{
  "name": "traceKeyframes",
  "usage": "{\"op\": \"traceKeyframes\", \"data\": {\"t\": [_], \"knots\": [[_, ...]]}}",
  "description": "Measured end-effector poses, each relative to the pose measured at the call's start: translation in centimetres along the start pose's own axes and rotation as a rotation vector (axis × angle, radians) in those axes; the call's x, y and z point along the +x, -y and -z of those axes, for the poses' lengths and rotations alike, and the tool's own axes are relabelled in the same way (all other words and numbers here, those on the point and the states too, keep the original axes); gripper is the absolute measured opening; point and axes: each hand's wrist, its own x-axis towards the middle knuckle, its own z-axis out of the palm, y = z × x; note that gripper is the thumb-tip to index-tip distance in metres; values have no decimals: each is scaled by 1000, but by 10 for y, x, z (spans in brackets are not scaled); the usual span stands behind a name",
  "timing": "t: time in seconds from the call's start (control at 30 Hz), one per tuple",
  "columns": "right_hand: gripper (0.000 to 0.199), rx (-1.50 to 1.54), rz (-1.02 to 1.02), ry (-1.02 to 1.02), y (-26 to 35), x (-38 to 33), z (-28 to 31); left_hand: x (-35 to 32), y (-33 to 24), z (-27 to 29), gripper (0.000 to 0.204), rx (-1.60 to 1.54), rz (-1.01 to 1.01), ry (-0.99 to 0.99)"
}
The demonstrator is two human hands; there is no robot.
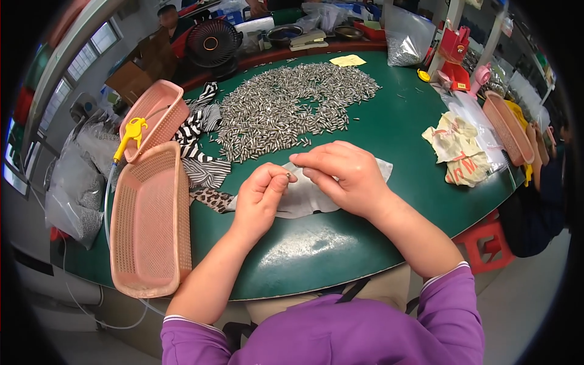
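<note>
Over the near middle of the green table, my two hands are close together. My left hand (260, 196) is closed, thumb against curled fingers, and a tiny glint of metal shows at its fingertips. Beside it my right hand (348, 175) is pinched, its fingertips just off the left ones; what it holds, if anything, is too small to make out. Under both hands lies a pale grey cloth (298, 205). Beyond them spreads a wide pile of small silver metal cylinders (261, 115).
At left stand an empty pink plastic basket (182, 243) and a second pink basket (176, 97) with a yellow air gun (133, 129). Striped cloths (204, 140) lie beside them. Crumpled paper (457, 149) lies right. A black fan (213, 44) and a bag of parts (406, 52) stand behind.
</note>
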Motion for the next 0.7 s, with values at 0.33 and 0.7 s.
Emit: {"op": "traceKeyframes", "data": {"t": [0.33,0.7], "knots": [[20,295,-95,47,3,-4,-6,0,3,2,16,-46,-8,-43],[21,-10,6,-17,2,0,-2,0,0,1,15,0,22,13]]}}
